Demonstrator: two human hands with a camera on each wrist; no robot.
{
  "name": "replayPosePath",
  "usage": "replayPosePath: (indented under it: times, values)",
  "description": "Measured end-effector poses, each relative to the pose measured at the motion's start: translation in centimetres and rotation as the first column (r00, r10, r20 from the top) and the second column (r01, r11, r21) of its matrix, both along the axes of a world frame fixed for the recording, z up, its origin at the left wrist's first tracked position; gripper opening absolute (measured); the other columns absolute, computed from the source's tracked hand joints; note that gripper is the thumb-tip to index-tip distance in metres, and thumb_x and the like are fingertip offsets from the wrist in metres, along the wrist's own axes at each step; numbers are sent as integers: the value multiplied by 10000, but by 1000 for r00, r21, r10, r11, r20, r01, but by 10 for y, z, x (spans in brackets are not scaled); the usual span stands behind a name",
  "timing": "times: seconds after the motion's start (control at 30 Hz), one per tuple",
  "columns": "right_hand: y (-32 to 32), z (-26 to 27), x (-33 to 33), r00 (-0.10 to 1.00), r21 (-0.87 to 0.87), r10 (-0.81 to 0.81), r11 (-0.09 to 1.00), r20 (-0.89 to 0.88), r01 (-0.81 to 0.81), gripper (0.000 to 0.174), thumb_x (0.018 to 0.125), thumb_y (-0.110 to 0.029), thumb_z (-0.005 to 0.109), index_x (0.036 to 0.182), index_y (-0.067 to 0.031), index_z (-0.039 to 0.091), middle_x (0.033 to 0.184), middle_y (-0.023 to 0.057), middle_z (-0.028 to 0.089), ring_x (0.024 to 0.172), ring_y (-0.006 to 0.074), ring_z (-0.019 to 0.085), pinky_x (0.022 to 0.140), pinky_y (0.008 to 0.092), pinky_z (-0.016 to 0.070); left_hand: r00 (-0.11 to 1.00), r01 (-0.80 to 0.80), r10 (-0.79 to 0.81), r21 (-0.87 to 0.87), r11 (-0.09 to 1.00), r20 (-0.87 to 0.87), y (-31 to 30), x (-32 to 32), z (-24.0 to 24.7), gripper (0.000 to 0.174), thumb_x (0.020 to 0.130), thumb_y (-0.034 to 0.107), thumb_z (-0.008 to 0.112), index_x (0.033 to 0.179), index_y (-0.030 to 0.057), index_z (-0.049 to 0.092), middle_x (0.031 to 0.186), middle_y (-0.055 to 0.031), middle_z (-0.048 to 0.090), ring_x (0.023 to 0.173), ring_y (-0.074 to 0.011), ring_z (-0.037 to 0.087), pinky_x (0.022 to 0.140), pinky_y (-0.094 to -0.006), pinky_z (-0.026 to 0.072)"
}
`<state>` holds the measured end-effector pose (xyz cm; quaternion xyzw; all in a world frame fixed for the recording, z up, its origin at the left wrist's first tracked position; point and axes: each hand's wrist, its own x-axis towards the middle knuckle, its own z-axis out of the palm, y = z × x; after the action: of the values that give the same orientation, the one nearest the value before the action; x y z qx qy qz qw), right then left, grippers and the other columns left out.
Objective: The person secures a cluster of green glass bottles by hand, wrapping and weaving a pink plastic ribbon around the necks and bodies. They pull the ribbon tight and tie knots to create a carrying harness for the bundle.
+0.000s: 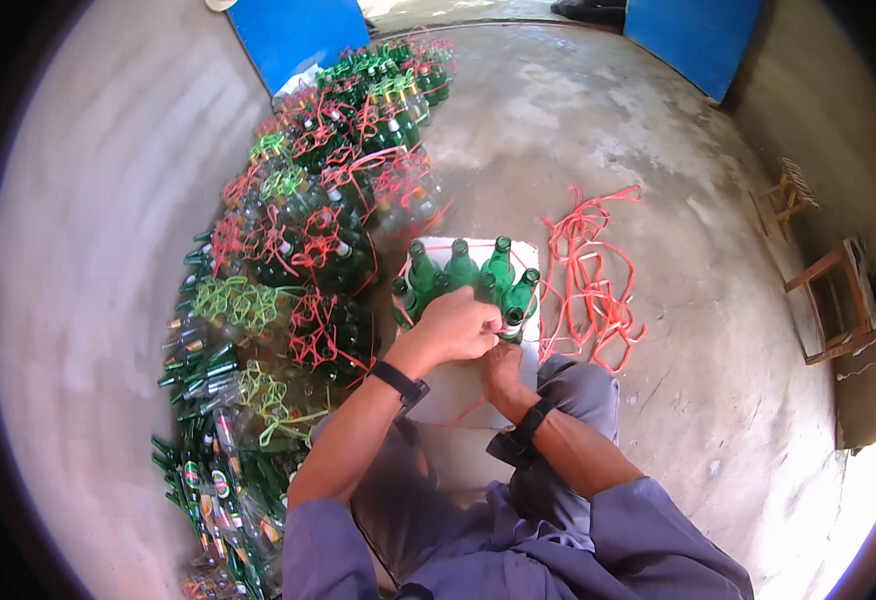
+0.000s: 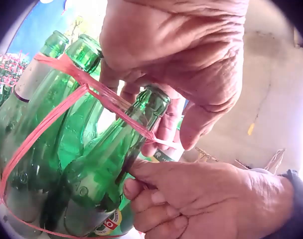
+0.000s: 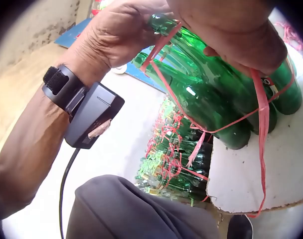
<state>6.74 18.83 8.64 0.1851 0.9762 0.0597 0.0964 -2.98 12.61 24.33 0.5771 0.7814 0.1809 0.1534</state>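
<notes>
A cluster of green glass bottles (image 1: 461, 262) stands upright on a white board (image 1: 455, 395) before the person, bound round by red plastic strap (image 2: 42, 122). The left hand (image 1: 458, 325) reaches over the near bottle necks, its fingers and thumb pinching the strap beside one neck in the left wrist view. Lower down, the right hand (image 1: 503, 372) is curled close against the near bottle, fingers bent. From it a length of red strap (image 3: 262, 119) hangs over the board's edge in the right wrist view. Its fingertips are partly hidden behind the bottle.
Many tied bottle bundles (image 1: 333, 240) with red and green strap line the wall on the left, with loose bottles (image 1: 218, 480) lying nearer. A tangle of red strap (image 1: 593, 280) lies on the floor to the right. A wooden frame (image 1: 838, 300) stands by the right wall.
</notes>
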Motion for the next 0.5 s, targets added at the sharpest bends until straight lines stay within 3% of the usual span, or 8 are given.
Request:
replayPosePath:
  times: [0.1, 0.13, 0.17, 0.3, 0.33, 0.37, 0.43, 0.5]
  values:
    - [5, 23, -2, 997, -60, -8, 998, 72, 13, 209, 763, -207, 748, 968, -244, 734, 958, -84, 689, 944, 118, 677, 640, 298, 486, 998, 40, -39, -15, 999, 46, 4, -5, 0, 199, 777, 266, 736, 900, 110, 734, 831, -45, 731, 874, -274, 593, 773, -392, 493]
    - [-6, -1, 1, 982, 94, -30, 994, -188, 48, 212, 757, -220, 755, 968, -231, 733, 965, -90, 691, 930, 109, 677, 639, 298, 488, 999, 40, -40, -38, 998, 24, 6, -6, 0, 198, 779, 268, 735, 897, 108, 732, 830, -45, 732, 869, -276, 595, 768, -396, 494]
    - [-4, -27, -1, 979, 99, -37, 993, -199, 58, 212, 757, -220, 755, 968, -231, 733, 965, -90, 691, 930, 109, 677, 639, 298, 488, 999, 39, -38, -60, 997, 2, 7, -6, -1, 198, 782, 270, 735, 893, 107, 731, 829, -45, 732, 863, -279, 597, 762, -401, 495]
    - [7, -63, -11, 991, 8, 112, 994, 70, -113, 230, 772, -208, 741, 1000, -232, 731, 976, -83, 691, 942, 101, 677, 642, 299, 486, 963, 155, -152, -4, 988, -223, 7, -6, -6, 193, 754, 279, 742, 843, 109, 719, 785, -35, 711, 840, -282, 604, 722, -423, 491]
    - [6, -59, -10, 990, -276, 11, 960, -142, -50, 191, 807, -193, 713, 997, -188, 723, 964, -56, 691, 927, 101, 664, 652, 300, 490, 943, 170, -161, 4, 985, -290, 7, -2, -3, 169, 753, 289, 733, 799, 127, 716, 760, -16, 679, 834, -262, 594, 728, -422, 471]
    - [5, -55, -9, 940, -542, -141, 839, -310, -53, 160, 842, -179, 686, 994, -143, 714, 952, -30, 691, 912, 100, 651, 661, 301, 493, 941, 171, -161, 7, 985, -298, 7, -1, -3, 169, 753, 289, 733, 799, 127, 716, 760, -16, 679, 834, -262, 594, 728, -422, 471]
    - [1, -43, -6, 734, -881, -518, 407, -440, -241, 141, 912, -151, 631, 989, -53, 697, 927, 24, 691, 882, 100, 625, 681, 303, 499, 905, 204, -181, 20, 979, -386, 6, 1, -3, 154, 772, 298, 716, 757, 146, 707, 750, -3, 648, 831, -244, 582, 742, -415, 443]
    - [-4, -38, -3, 489, -824, -836, -83, -248, -560, 191, 982, -123, 576, 984, 37, 681, 903, 77, 691, 852, 100, 598, 700, 305, 506, 893, 206, -188, 1, 978, -409, 6, 2, -2, 166, 782, 310, 710, 737, 150, 701, 759, 4, 637, 838, -225, 575, 758, -400, 413]
